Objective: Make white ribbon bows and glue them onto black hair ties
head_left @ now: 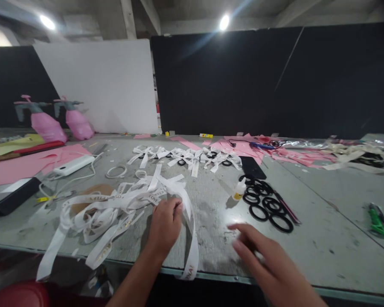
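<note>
My left hand is closed on a white printed ribbon that loops over the table's front edge. The strip runs back into a tangled pile of white ribbon on the left. My right hand hovers low over the grey table with its fingers stretched out and blurred, holding nothing I can see. Several black hair rings lie just beyond it, beside a small glue bottle. A row of finished white ribbon bows lies farther back.
A black phone lies behind the rings. Pink paper scraps cover the far right. Green scissors sit at the right. A white power bank, pink sheets and two pink spray bottles stand on the left.
</note>
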The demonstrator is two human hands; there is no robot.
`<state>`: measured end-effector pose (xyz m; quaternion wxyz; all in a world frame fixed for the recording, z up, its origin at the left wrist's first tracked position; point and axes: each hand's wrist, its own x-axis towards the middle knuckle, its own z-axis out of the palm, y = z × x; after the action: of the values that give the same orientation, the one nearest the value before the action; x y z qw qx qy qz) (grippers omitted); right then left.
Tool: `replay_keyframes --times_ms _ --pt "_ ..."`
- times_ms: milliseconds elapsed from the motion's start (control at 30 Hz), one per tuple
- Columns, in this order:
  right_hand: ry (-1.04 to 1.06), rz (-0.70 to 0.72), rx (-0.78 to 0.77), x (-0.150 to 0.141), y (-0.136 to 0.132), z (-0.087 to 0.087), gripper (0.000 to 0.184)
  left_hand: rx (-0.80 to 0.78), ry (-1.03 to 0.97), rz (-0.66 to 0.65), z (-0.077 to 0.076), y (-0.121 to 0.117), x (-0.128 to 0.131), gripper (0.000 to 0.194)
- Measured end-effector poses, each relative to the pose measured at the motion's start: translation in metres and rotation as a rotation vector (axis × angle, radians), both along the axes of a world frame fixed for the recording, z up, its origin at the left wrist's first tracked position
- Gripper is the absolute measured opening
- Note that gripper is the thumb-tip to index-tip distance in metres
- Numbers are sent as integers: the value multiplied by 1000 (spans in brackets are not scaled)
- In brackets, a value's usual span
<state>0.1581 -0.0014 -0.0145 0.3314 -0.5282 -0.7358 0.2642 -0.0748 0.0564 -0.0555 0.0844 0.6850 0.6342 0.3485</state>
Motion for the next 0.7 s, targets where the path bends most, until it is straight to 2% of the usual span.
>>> replay_keyframes --times_ms 100,133,233,333,567,700 --pt "-45 45 -144 -51 55 2 34 42 -39 -23 -1 1 -3 18" --pt "-61 66 -175 -65 70 0 30 48 -45 -27 -1 1 -3 18" --pt "-49 144 -247 -85 96 -10 31 54 -54 2 -1 2 -5 18" --pt "80 145 -287 -80 97 -12 33 61 -63 51 0 2 -5 20" --pt "271 187 -393 -58 92 4 33 49 9 73 4 -2 1 22" --pt "520 133 -510 -46 99 8 36 -4 -49 155 6 0 -6 20"
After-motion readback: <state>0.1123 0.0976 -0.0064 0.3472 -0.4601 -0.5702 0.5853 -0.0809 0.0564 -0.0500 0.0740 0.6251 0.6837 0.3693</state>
